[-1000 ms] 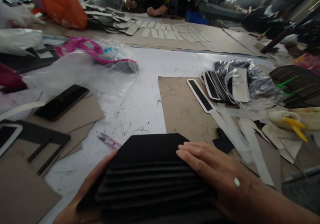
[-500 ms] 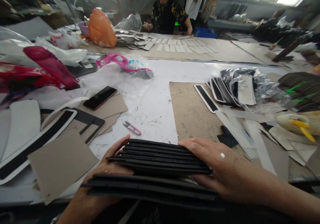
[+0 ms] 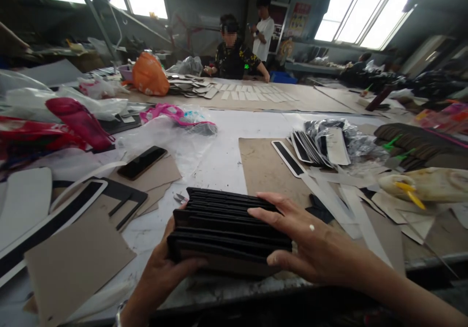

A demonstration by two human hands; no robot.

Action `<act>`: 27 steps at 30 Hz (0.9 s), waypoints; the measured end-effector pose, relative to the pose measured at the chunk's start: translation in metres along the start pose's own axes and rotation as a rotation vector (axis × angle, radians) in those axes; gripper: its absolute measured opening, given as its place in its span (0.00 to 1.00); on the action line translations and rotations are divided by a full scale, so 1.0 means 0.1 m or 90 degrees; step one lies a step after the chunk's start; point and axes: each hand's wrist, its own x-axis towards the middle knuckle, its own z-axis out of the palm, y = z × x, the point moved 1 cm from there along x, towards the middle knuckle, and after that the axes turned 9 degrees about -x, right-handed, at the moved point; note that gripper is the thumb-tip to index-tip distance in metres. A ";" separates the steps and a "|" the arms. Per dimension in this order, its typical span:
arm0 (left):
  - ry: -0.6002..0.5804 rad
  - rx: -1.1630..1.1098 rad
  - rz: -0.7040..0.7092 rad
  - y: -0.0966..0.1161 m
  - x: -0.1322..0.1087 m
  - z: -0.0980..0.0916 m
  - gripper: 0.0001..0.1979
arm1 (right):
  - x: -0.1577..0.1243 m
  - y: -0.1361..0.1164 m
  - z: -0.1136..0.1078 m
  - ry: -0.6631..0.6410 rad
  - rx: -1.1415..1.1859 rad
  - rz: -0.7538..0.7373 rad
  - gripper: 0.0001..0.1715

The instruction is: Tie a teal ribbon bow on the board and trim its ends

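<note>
Stack of panels [image 3: 226, 237] stands at the bench's [image 3: 223, 159] near edge, its black pieces gathered but, in judgement, their edges not yet even. Left hand [image 3: 161, 273] clasps the left end, thumb across the nearest piece, fingers hidden; right hand [image 3: 305, 239] is spread over the right end. Count: one stack, pieces too tightly packed to number; one phone [image 3: 142, 163]; one pair of snips [image 3: 180, 198], partly hidden.

This is a workshop, with pale cut strips [image 3: 239, 96] and brown sheets [image 3: 78, 256] across worktables [image 3: 226, 154].
</note>
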 end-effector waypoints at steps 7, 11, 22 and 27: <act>0.032 -0.050 -0.041 -0.03 -0.04 0.07 0.38 | -0.06 -0.05 0.12 -0.041 -0.134 -0.055 0.32; 0.027 -0.070 -0.047 -0.03 -0.04 0.08 0.36 | -0.07 -0.01 0.17 -0.013 -0.173 -0.087 0.31; 0.056 -0.116 -0.003 -0.07 -0.09 0.08 0.35 | -0.11 0.02 0.20 0.022 -0.282 -0.148 0.38; 0.093 -0.249 0.027 -0.10 -0.07 0.14 0.34 | -0.12 0.01 0.19 0.021 -0.289 -0.160 0.41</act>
